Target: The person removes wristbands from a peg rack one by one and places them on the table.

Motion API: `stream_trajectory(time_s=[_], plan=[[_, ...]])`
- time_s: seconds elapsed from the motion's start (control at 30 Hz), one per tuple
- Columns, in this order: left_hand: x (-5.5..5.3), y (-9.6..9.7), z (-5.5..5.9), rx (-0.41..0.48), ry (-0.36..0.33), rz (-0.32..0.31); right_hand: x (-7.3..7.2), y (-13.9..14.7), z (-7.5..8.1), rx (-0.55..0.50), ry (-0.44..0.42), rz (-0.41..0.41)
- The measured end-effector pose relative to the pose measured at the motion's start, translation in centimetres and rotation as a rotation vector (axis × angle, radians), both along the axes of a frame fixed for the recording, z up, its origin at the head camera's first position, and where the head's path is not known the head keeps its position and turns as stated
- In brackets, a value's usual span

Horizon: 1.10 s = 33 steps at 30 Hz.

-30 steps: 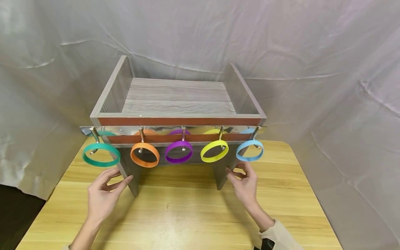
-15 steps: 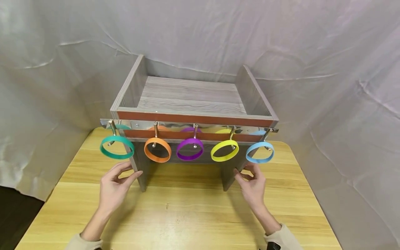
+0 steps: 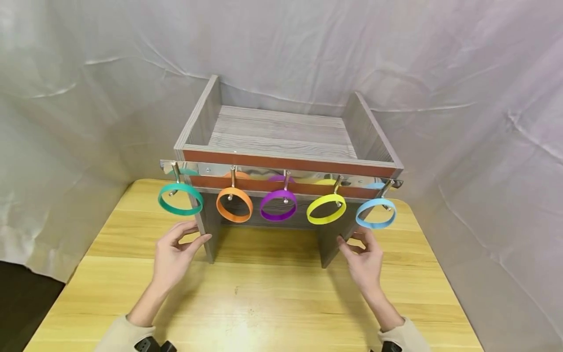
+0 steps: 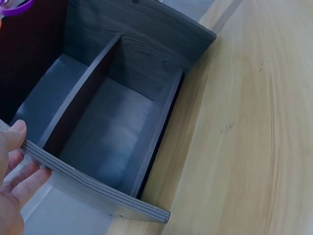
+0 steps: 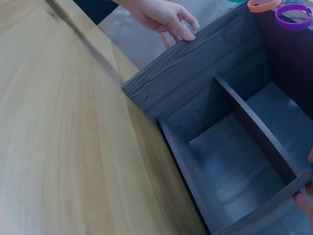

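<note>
A grey wood-grain shelf [image 3: 281,129] stands on the table, slightly turned. My left hand [image 3: 173,256] holds the front edge of its left side panel, thumb in front and fingers outside. On the opposite panel, my right hand [image 3: 366,264] grips the lower front edge likewise. A shiny metal hook rail [image 3: 213,169] crosses the front over brown-red strips. From its hooks hang a green ring [image 3: 180,212], an orange ring [image 3: 234,218], a purple ring [image 3: 279,217], a yellow ring [image 3: 326,221] and a light blue ring [image 3: 376,225]. Both wrist views show the shelf's open compartments [image 4: 107,132].
The wooden table [image 3: 246,303] extends in front of the shelf and to both sides. Grey sheeting [image 3: 281,44] hangs behind and at the sides. A dark area [image 3: 22,303] lies past the table's left edge.
The shelf has shifted to the right and turned slightly, with both hands keeping hold of it. The hanging rings moved along with the rail.
</note>
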<state>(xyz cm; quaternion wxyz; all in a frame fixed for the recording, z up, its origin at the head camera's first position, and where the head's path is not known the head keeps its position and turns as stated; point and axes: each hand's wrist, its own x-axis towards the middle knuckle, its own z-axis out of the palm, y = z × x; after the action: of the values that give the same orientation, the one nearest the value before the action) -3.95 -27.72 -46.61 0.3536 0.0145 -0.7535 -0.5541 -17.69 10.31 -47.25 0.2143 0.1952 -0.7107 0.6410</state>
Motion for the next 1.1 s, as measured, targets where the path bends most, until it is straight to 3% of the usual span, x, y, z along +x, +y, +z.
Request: stream_trajectory(time_s=[0.67,1.1], plan=[[-0.09,-0.14,0.10,-0.016,-0.057,0.034,-0.07,-0.02,0.28,-0.003,-0.058,-0.024],[-0.15,-0.07,0.25,-0.012,-0.053,0.031,-0.04,-0.20,0.25,-0.007,-0.068,-0.042]])
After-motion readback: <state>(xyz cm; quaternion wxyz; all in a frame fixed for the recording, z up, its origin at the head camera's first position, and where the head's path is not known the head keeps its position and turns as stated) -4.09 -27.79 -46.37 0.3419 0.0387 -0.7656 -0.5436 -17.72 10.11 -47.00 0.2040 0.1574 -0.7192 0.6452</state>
